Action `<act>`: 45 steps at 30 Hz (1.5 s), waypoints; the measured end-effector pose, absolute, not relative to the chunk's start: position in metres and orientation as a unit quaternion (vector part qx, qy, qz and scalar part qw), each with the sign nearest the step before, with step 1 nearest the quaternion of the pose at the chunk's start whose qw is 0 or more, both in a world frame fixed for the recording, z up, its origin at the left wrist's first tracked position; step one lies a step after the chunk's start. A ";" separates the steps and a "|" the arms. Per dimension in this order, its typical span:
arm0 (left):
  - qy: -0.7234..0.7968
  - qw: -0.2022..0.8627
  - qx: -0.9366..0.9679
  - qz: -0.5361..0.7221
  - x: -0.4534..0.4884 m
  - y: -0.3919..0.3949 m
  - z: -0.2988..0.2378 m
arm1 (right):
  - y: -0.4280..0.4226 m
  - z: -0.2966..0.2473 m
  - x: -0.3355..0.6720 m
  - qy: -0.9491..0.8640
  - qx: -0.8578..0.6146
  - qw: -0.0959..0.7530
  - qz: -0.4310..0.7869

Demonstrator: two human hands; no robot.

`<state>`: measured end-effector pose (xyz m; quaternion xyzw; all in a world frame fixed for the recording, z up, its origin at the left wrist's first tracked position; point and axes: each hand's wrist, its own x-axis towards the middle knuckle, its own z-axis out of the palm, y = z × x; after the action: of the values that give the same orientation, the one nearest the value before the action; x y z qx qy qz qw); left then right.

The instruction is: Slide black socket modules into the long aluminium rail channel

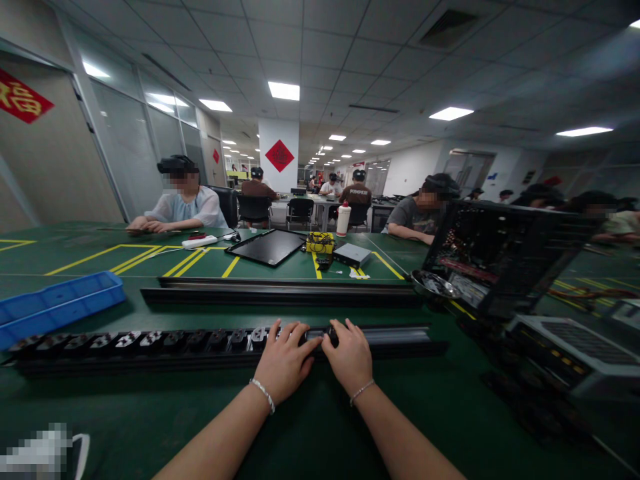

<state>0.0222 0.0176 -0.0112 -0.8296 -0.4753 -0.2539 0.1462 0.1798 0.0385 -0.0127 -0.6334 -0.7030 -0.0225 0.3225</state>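
A long black channel strip (pixel 165 360) lies across the table in front of me, with a row of black socket modules (pixel 197 340) sitting in its left and middle parts. My left hand (pixel 285 357) rests over the strip at the right end of that row. Its fingers are stretched out and apart, and what lies under them is hidden. Close beside it, my right hand (pixel 351 353) has its fingers curled around a small black module (pixel 331 335) at the channel. The thumbs nearly meet. Right of my hands, the bare grey inside of the channel (pixel 397 335) shows.
Behind the strip lie more black rails (pixel 285 293). A blue tray (pixel 65 303) is at left, an open computer case (pixel 500 260) and a power supply unit (pixel 575 353) at right. Farther back are a black panel (pixel 270 247) and a grey box (pixel 352 255). Co-workers sit across the table.
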 end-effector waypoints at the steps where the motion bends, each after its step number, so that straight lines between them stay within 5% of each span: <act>1: -0.475 0.145 -0.830 -0.253 0.022 0.018 -0.011 | 0.038 -0.013 0.180 -0.703 -0.634 0.322 -0.022; 45: -0.479 0.144 -0.829 -0.251 0.023 0.017 -0.010 | 0.036 -0.004 0.177 -0.677 -0.658 0.331 -0.006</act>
<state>0.0230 0.0166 -0.0104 -0.8286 -0.4795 -0.2509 0.1435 0.1765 0.0356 -0.0036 -0.6578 -0.6765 -0.0062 0.3311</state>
